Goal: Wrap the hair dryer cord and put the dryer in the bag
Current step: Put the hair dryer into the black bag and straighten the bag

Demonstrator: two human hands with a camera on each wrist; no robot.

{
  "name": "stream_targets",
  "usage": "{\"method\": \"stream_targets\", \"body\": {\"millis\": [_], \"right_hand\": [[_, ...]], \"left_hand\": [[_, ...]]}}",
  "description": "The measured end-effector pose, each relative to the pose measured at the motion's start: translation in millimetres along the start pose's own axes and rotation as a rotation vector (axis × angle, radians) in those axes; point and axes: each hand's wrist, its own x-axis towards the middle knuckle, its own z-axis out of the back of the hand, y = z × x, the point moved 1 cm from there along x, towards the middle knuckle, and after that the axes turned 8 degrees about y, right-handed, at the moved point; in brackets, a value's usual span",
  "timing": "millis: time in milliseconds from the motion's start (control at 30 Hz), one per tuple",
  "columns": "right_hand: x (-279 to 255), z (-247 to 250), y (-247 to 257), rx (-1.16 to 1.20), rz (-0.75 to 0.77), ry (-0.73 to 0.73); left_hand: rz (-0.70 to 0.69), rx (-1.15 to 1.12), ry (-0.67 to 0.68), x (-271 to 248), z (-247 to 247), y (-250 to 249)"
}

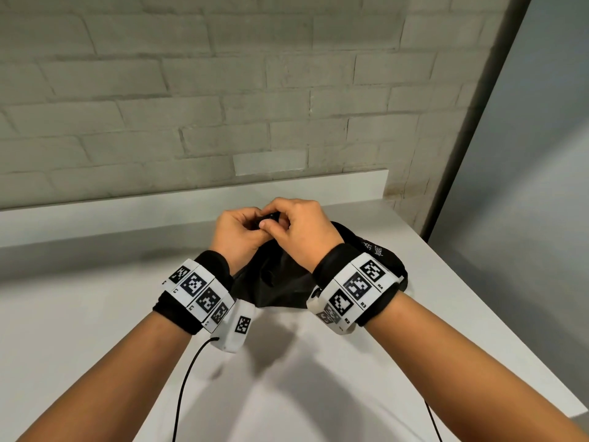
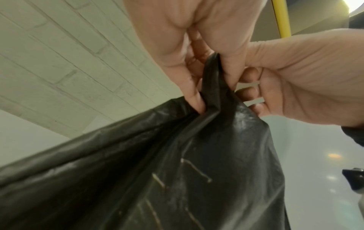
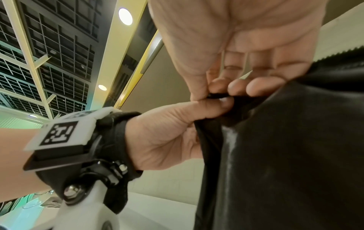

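Observation:
A black bag (image 1: 277,282) with white lettering lies on the white counter (image 1: 95,314), its top gathered and lifted between my hands. My left hand (image 1: 237,232) pinches the bunched neck of the bag (image 2: 212,87). My right hand (image 1: 302,228) meets it from the right, fingers curled round the same gathered top (image 3: 242,107). A small black piece (image 1: 266,220), perhaps a cord end, shows between the fingertips (image 3: 216,95). The hair dryer and its cord are not visible; the bag's body (image 2: 157,171) hides whatever is inside.
A pale brick wall (image 1: 223,90) and a raised white ledge (image 1: 127,202) run behind the counter. The counter's right edge (image 1: 497,314) drops off beside a grey wall. Thin black cables (image 1: 185,384) hang from my wrist bands.

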Motion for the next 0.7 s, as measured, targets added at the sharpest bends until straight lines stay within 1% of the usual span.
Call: {"method": "stream_targets", "body": {"millis": [100,233,333,433,533,633,700], "right_hand": [[0.0,-1.4,1.6,-0.069,0.011,0.003],[-2.1,-3.6,2.0,-0.161,0.024,0.023],[-2.2,0.1,2.9,-0.163,0.005,-0.01],[-0.1,6.9,-1.9,-0.119,-0.073,-0.093],[-1.5,16.4,-19.7,-0.097,-0.153,-0.187],[-10.1,23.9,-52.6,-0.101,-0.273,-0.208],[-17.8,29.0,-85.9,-0.12,-0.378,-0.212]], "left_hand": [[-0.014,0.0,0.026,-0.3,-1.1,-0.6],[-0.038,0.033,0.024,-0.6,-1.6,-2.0],[-0.054,0.061,0.022,-0.7,-3.9,-2.5],[-0.064,0.03,0.016,0.6,-4.6,-2.6],[-0.074,0.057,-0.019,3.9,-3.1,-3.2],[-0.053,0.065,-0.053,7.5,-2.1,-2.2],[-0.037,0.04,-0.082,9.3,-0.6,-0.4]]}}
